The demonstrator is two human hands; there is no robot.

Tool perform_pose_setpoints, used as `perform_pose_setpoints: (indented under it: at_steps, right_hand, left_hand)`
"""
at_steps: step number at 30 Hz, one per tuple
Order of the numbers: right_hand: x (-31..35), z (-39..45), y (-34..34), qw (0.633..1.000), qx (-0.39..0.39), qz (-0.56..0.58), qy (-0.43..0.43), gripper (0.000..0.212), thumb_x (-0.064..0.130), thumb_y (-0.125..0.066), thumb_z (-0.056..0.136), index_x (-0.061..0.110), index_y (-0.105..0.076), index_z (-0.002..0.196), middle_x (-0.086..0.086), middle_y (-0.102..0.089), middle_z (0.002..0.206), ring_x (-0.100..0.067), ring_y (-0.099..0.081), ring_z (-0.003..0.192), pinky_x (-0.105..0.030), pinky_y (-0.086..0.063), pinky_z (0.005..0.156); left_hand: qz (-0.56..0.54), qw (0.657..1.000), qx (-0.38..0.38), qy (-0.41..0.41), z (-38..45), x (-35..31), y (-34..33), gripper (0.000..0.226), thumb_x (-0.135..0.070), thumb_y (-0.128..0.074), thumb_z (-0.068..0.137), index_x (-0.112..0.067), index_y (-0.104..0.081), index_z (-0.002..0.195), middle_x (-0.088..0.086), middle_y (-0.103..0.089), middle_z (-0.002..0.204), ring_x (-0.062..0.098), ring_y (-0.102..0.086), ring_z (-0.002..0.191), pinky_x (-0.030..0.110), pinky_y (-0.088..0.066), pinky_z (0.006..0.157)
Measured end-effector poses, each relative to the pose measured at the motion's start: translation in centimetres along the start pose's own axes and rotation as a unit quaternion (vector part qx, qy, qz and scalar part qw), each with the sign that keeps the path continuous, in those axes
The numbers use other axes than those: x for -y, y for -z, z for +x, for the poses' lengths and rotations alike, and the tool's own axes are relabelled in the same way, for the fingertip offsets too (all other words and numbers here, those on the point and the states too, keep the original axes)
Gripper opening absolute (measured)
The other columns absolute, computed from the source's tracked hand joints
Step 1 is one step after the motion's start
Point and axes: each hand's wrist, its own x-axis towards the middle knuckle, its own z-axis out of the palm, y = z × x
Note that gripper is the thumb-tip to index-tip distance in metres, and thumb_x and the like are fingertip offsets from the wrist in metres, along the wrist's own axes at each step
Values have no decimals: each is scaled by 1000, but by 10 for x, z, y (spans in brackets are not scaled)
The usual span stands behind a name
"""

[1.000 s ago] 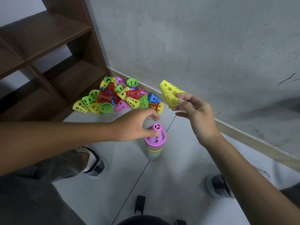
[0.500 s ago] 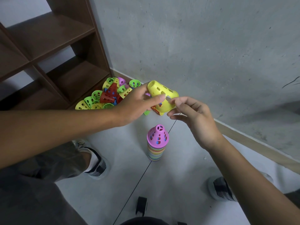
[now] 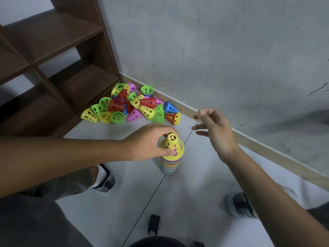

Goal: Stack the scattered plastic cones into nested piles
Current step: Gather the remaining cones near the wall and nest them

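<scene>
A nested stack of coloured cones (image 3: 170,164) stands upright on the grey floor in the middle of the view. On top of it sits a yellow cone (image 3: 173,146) with holes, and my left hand (image 3: 147,141) grips this cone from the left, fingers curled round its upper part. My right hand (image 3: 213,129) hovers to the right of the stack, fingers loosely spread and holding nothing. A scattered heap of loose cones (image 3: 131,105) in yellow, green, red, pink and blue lies behind, against the wall corner.
A dark brown shelf unit (image 3: 58,59) stands at the left, next to the heap. The concrete wall with a wooden skirting (image 3: 267,150) runs along the right. My two shoes (image 3: 105,180) (image 3: 239,205) rest on the floor beside the stack.
The yellow cone passed from my right hand to my left and came down onto the stack, covering the pink cone. My right hand let go and moved off to the right.
</scene>
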Motion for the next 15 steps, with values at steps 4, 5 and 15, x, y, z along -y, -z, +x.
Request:
perform_pose_setpoints:
  at_steps: [4, 5, 15]
  right_hand:
    - [-11, 5, -6, 1000, 1, -14, -13, 6, 22, -55, 103, 17, -58, 101, -13, -68, 115, -17, -72, 76, -34, -54, 75]
    - [-14, 6, -8, 1000, 2, -18, -18, 6, 22, -55, 103, 17, -58, 101, -13, -68, 115, -17, -72, 75, -34, -54, 75]
    - [-45, 52, -18, 993, 41, -103, -44, 6, 19, -58, 101, 15, -62, 105, -7, -67, 108, -23, -72, 84, -35, -54, 77]
  left_hand:
    - [16, 1000, 6, 5, 4, 7, -5, 51, -35, -81, 81, -33, -62, 128, -18, -62, 112, -5, -50, 106, 15, -45, 88]
    - [19, 1000, 10, 3, 5, 9, -5, 51, -37, -81, 81, -34, -61, 128, -19, -61, 112, -3, -51, 108, 18, -46, 88]
    - [74, 997, 16, 14, 11, 60, 31, 46, -39, -77, 86, -30, -62, 128, -21, -62, 121, -4, -55, 111, 5, -38, 88]
